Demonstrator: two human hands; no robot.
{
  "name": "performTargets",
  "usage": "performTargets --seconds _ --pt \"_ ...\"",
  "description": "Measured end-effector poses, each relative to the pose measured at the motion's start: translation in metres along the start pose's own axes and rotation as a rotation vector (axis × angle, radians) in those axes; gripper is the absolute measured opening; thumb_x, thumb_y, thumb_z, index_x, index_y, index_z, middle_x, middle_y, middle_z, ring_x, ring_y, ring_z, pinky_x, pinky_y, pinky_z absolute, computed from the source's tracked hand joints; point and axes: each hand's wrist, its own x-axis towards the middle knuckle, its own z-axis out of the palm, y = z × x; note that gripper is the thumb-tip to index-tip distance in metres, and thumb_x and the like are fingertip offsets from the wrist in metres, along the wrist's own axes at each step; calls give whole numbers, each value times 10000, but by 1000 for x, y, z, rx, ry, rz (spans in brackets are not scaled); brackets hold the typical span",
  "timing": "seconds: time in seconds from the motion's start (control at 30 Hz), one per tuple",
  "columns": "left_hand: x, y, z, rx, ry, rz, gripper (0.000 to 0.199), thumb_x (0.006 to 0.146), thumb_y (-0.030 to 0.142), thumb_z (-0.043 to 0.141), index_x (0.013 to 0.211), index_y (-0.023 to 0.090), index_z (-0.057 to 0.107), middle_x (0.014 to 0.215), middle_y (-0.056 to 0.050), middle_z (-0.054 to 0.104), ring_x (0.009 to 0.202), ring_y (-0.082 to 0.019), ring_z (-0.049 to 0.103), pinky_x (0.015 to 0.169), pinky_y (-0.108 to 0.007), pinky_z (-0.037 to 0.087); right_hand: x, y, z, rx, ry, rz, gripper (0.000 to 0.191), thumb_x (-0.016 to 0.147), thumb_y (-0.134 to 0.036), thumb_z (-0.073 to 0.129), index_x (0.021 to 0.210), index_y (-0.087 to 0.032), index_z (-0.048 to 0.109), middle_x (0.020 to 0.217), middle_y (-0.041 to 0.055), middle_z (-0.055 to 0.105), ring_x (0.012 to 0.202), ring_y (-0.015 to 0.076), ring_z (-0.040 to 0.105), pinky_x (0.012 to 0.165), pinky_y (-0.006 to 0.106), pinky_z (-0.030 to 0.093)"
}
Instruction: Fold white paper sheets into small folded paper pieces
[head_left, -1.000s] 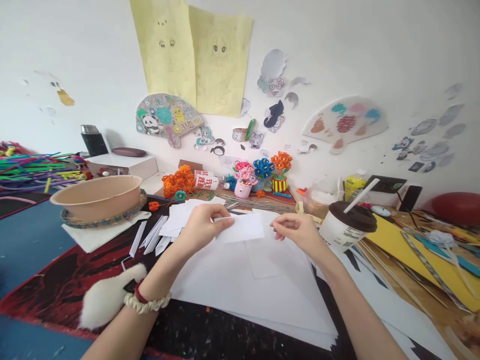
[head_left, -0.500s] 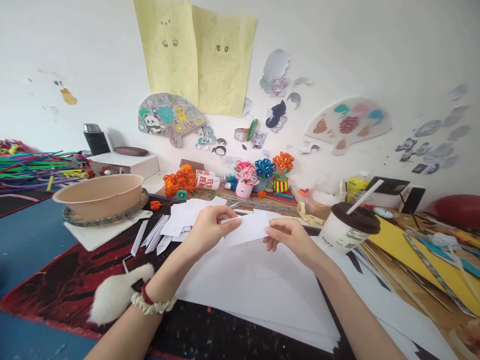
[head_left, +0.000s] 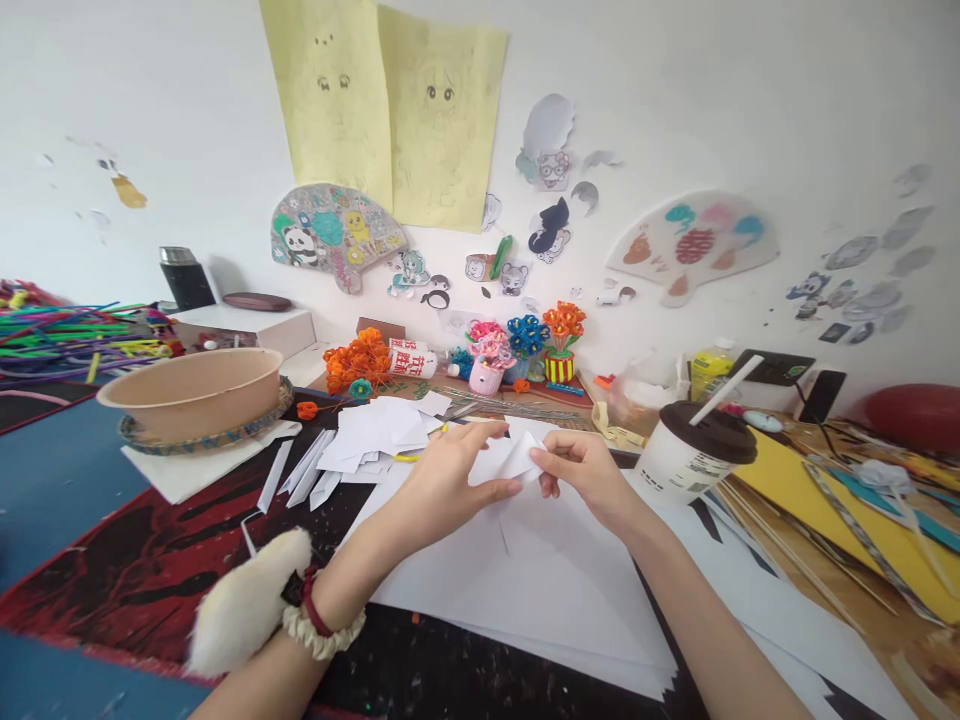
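Note:
My right hand [head_left: 581,472] pinches a small white paper piece [head_left: 528,457] between thumb and fingertips, above the larger sheets. The piece is bent or folded over at its right end. My left hand [head_left: 454,475] is beside it, thumb and fingers spread apart, the thumb tip by the paper's lower edge; whether it touches cannot be made out. Beneath both hands lies a stack of large white sheets [head_left: 540,590]. Small cut paper pieces [head_left: 375,432] are heaped left of my left hand, with several narrow folded strips [head_left: 309,468] alongside. Something yellow [head_left: 407,459] shows beside the heap.
A lidded cup with a straw [head_left: 694,455] stands close to my right forearm. At left are a beige basin [head_left: 191,390] and a dark red mat [head_left: 135,580]. Flower crafts [head_left: 491,350] line the wall. Yellow card [head_left: 862,510] and sticks lie at right. A white fluffy piece [head_left: 244,610] hangs by my left wrist.
The small paper was held flat between both hands; now it is bent over in my right hand. My left fingers have spread, and that hand has shifted right and slightly down.

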Motion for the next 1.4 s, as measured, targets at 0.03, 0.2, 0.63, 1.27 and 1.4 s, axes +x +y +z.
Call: performTargets --seconds 0.03,0.2,0.63,1.27,1.4 --pt "0 -1 0 -33 -23 -27 461 790 377 598 1218 246 487 1109 -67 627 979 -210 581 856 -365 441 0 0 -1 12 -5 -6 399 700 -523 675 569 -179 521 490 -3 574 461 125 531 455 255 410" --pt "1 -2 -3 -151 -29 -109 285 861 280 447 1104 205 575 810 -23 673 768 -169 612 700 -292 463 0 1 -3 82 -40 -32 376 717 -498 672 585 -176 532 514 -4 575 477 129 542 477 262 419" --pt "4 4 -11 -740 -138 -327 283 838 268 496 1083 159 585 923 -62 687 773 -168 641 642 -256 476 -2 -4 -2 -24 -124 6 300 756 -413 653 939 -175 665 953 51 665 854 203 598 701 284 456" --pt "-2 8 9 471 199 258 281 884 357 491 1111 212 569 1160 -45 636 1059 -211 528 901 -386 312 0 2 7 208 -30 -8 286 666 -388 752 837 -164 705 779 49 693 701 186 614 621 295 480" --pt "-1 4 7 377 210 185 199 887 324 495 955 225 653 874 -17 718 873 -178 595 819 -357 320 -1 0 5 140 -19 -50 255 667 -382 750 784 -162 694 754 44 682 693 182 611 633 294 470"
